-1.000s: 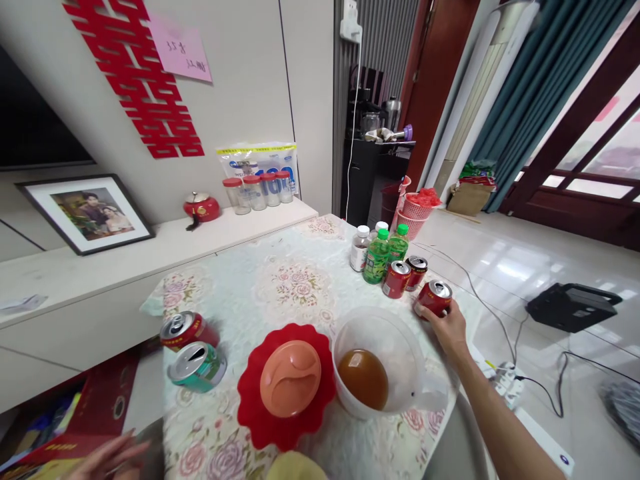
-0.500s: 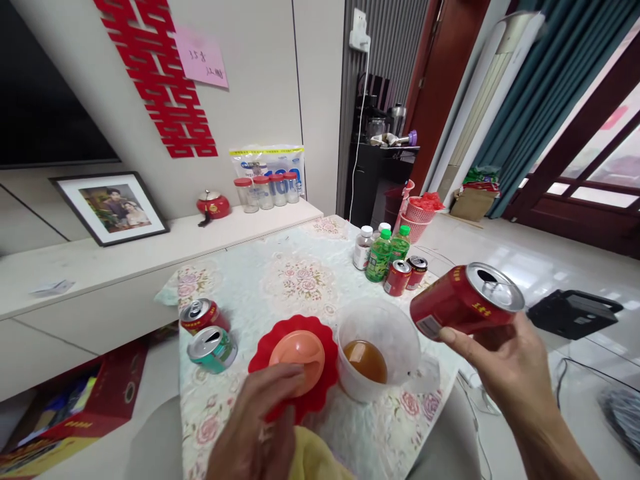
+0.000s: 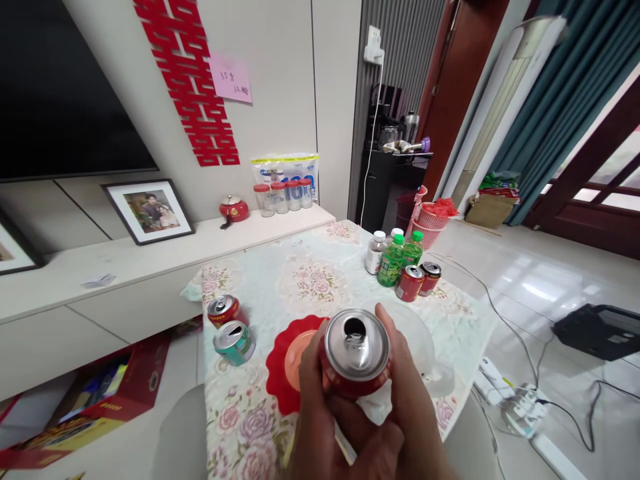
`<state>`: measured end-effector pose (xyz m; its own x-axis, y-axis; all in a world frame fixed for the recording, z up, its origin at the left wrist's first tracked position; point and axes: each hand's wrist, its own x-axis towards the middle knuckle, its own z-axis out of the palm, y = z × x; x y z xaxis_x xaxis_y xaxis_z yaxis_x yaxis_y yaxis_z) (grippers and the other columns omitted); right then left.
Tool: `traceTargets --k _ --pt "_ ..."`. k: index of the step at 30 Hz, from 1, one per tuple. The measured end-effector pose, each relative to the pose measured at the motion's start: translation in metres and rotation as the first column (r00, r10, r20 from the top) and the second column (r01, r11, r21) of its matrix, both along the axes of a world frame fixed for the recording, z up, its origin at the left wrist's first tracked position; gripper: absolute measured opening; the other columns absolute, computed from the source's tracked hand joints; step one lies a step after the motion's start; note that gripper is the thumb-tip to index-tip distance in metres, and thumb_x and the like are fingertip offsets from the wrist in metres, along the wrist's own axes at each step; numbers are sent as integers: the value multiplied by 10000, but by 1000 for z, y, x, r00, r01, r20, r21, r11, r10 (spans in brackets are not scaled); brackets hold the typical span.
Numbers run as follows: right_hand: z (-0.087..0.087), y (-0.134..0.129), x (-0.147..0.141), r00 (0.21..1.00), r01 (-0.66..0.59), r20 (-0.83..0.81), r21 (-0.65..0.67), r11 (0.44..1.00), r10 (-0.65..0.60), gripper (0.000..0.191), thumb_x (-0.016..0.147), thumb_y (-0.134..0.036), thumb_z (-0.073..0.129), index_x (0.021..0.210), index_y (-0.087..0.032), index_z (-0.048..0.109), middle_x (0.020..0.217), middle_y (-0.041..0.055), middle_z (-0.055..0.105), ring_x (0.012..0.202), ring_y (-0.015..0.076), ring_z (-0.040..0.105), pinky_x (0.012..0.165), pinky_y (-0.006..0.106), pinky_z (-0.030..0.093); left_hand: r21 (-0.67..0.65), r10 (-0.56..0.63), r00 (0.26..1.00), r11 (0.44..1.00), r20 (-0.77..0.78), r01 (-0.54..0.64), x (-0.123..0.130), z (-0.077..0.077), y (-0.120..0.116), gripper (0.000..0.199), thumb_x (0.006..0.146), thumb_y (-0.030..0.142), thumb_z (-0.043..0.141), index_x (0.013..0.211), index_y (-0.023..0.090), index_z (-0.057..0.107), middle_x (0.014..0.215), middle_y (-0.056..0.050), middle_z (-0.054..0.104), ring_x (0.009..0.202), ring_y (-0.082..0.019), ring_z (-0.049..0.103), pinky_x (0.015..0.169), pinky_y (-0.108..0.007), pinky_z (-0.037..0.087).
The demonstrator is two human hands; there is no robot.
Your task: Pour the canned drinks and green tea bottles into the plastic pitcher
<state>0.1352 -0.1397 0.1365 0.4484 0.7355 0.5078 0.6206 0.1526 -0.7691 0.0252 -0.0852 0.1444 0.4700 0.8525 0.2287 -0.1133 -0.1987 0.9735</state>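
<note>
An opened red can (image 3: pixel 356 347) is held between both my hands, its silver top facing me. My left hand (image 3: pixel 316 413) wraps its left side, and my right hand (image 3: pixel 410 400) grips it from the right. Behind the can and my left hand lies a red scalloped dish (image 3: pixel 279 363) with an orange piece (image 3: pixel 296 352) in it. A translucent jug (image 3: pixel 423 340) stands behind my right hand, mostly hidden. On the table's left side are a red can (image 3: pixel 223 309) and a tilted teal can (image 3: pixel 235 343).
Several bottles (image 3: pixel 391 263) and two cans (image 3: pixel 411 283) stand at the right back of the flowered table (image 3: pixel 315 280). Jars (image 3: pixel 280 198) and a framed photo (image 3: pixel 150 212) line the cabinet. Cables and a power strip (image 3: pixel 527 410) lie on the floor at right.
The red can has moved left from beyond the jug to the middle, more upright. My left hand has left the orange piece and now holds the can too. The view has shifted slightly.
</note>
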Motion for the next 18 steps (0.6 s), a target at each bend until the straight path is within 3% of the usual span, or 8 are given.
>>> traceTargets --k 3,6,9,12,15,18 --pt "-15 8 -4 996 -12 93 6 1000 12 881 950 -282 639 1711 -333 198 1545 115 546 1391 330 586 1040 463 618 -138 -1 999 990 35 6 3 0 7 882 830 531 836 1550 290 386 1328 -139 715 1179 -361 744 936 -468 666" --pt "-21 14 -3 980 -3 197 36 999 -5 928 916 -276 645 1715 -262 174 1587 152 486 1461 358 511 1135 524 547 -90 30 999 996 35 -26 3 2 23 872 760 509 891 1449 271 411 1291 -126 712 1141 -342 754 920 -454 665" --pt "-20 8 5 961 -24 276 16 1000 18 914 923 -278 647 1710 -240 183 1602 153 471 1467 331 509 1129 472 556 -17 41 999 999 -36 -42 -1 5 39 821 727 431 903 1362 289 401 1322 -99 676 1152 -301 747 907 -418 665" --pt "-17 -15 24 914 -24 405 22 999 13 868 938 -291 671 1698 -261 253 1515 127 570 1351 297 613 1038 407 611 -30 -31 993 999 -116 27 -6 13 53 703 735 339 866 1291 290 439 1225 -60 705 1057 -258 769 842 -373 670" --pt "-15 -48 45 870 96 481 51 994 -109 689 940 -300 704 1587 -319 467 1331 85 686 1137 267 708 895 377 646 21 -108 980 993 -166 113 -7 28 68 606 710 267 851 1222 278 527 1175 -42 734 1064 -250 766 883 -364 657" --pt "-18 -70 60 842 357 410 63 932 -350 471 976 -382 670 1432 -282 611 1298 103 690 1132 296 694 878 418 631 103 -174 948 973 -266 208 -6 42 86 581 704 205 816 1235 275 589 1250 -43 734 1139 -247 740 976 -374 621"
